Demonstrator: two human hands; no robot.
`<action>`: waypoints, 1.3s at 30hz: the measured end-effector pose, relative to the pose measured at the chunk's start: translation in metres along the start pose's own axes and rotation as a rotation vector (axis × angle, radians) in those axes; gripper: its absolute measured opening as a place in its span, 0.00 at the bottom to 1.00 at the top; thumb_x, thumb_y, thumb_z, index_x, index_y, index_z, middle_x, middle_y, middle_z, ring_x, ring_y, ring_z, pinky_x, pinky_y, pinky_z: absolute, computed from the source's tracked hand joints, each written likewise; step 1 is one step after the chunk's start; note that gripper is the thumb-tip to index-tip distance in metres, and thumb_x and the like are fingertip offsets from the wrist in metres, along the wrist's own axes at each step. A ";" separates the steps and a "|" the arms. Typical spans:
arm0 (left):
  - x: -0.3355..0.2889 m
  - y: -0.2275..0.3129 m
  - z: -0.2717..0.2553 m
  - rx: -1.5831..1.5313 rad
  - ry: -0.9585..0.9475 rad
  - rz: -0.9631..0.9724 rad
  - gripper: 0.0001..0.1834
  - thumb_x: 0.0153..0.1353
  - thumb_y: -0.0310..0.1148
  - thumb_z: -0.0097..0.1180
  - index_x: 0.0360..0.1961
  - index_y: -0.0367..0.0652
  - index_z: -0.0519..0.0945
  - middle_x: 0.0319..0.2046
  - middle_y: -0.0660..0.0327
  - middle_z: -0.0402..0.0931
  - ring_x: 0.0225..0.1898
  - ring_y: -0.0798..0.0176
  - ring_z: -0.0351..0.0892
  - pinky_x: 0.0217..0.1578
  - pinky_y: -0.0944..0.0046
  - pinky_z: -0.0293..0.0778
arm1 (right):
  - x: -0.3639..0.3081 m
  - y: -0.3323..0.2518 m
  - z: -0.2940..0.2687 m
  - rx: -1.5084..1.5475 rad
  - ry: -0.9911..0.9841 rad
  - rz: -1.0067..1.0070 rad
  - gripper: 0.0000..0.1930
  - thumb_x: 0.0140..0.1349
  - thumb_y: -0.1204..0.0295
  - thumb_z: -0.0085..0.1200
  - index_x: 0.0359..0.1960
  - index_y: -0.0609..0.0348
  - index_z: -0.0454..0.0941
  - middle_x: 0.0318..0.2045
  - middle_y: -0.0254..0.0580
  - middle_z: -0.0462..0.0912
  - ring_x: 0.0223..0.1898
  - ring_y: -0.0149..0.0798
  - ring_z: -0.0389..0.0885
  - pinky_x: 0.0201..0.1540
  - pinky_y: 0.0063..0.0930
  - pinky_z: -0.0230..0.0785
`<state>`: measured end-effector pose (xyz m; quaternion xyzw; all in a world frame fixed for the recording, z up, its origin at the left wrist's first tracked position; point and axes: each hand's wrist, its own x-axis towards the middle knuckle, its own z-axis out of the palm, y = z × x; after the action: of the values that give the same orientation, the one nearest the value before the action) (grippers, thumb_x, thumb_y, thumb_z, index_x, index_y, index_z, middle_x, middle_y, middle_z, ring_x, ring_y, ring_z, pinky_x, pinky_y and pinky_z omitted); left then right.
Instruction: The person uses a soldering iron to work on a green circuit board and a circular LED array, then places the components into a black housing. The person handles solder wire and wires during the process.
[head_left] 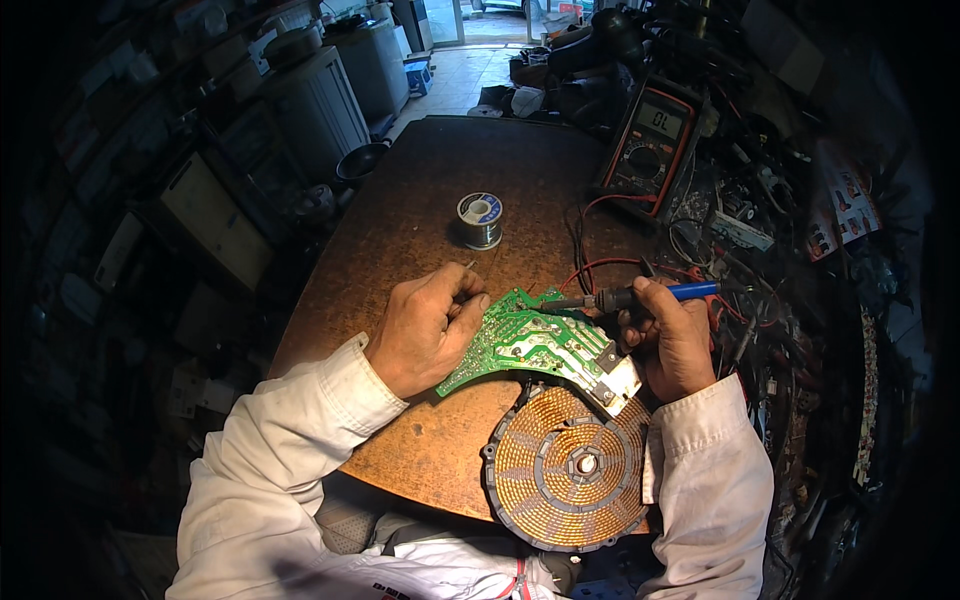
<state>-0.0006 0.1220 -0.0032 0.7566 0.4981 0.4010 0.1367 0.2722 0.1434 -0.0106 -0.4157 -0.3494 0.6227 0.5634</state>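
A green circuit board, solder side up, lies tilted in front of me, with a metal plate at its right end. My left hand is closed beside the board's left part, and a thin wire end pokes out above its pinched fingers. Most of that wire is hidden. In my right hand is a soldering iron with a blue handle. Its tip reaches the board's upper part; whether it touches a joint is too small to tell. Close below the board, a round induction coil with copper windings overhangs the table's near edge.
A solder spool stands on the brown wooden table beyond my hands. At the far right rests a multimeter with red and black leads. Cluttered cables and parts crowd the right side; appliances line the left.
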 end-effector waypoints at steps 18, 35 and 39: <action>0.001 0.003 -0.001 -0.004 -0.009 -0.007 0.06 0.64 0.24 0.64 0.39 0.31 0.81 0.26 0.53 0.82 0.24 0.68 0.78 0.26 0.66 0.73 | 0.002 0.002 -0.004 -0.027 -0.017 -0.009 0.10 0.64 0.68 0.64 0.35 0.63 0.79 0.26 0.41 0.83 0.23 0.28 0.78 0.22 0.18 0.68; 0.001 0.001 0.001 0.000 0.002 0.001 0.06 0.65 0.24 0.64 0.39 0.32 0.80 0.27 0.53 0.83 0.25 0.68 0.80 0.26 0.66 0.74 | 0.002 0.002 -0.003 -0.024 0.004 -0.008 0.11 0.64 0.68 0.64 0.34 0.63 0.79 0.24 0.40 0.82 0.21 0.28 0.77 0.21 0.19 0.67; 0.001 0.000 0.001 -0.009 0.003 0.007 0.06 0.65 0.24 0.64 0.39 0.32 0.81 0.27 0.52 0.83 0.25 0.68 0.80 0.26 0.66 0.74 | 0.002 0.002 -0.002 -0.022 0.000 -0.007 0.11 0.64 0.68 0.64 0.34 0.63 0.79 0.23 0.40 0.81 0.21 0.27 0.77 0.21 0.18 0.67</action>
<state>0.0008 0.1227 -0.0035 0.7570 0.4940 0.4049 0.1379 0.2731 0.1455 -0.0135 -0.4205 -0.3575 0.6170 0.5609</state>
